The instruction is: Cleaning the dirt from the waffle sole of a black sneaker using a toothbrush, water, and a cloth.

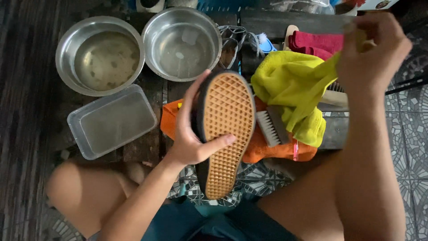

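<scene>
In the centre of the frame the left hand (189, 134) grips a dark canvas shoe with a tan waffle-patterned rubber sole (225, 134), sole turned up toward the camera, toe pointing to the top of the frame and heel toward the bottom; the thumb lies across the sole near its middle and the remaining fingers curl around the left edge, clamped on the shoe. At the upper right the right hand (372, 49) is raised, its fingers pinched together on a corner of a bright yellow-green cloth (296, 89), which hangs down from that grip and drapes in folds just right of the shoe's toe. Under the cloth, right of the shoe, lies a scrub brush with pale bristles and a grey back (269, 127), resting on a crumpled orange cloth (267, 149) that spreads behind the shoe's middle. At the upper left sit two round steel bowls side by side: the left steel bowl (100, 56) holds cloudy, foamy water and the right steel bowl (181, 42) holds clearer water. Below the left bowl, at the left of the frame, is a clear rectangular plastic container (111, 121). At the top right, behind the yellow-green cloth, lies a folded dark red cloth (316, 42), and beside it, left, a small blue brush head with white bristles (266, 43). These things rest on dark wooden boards (147, 151); patterned tiled floor (410, 134) shows at the right edge. The person's bare knees fill the lower corners.
</scene>
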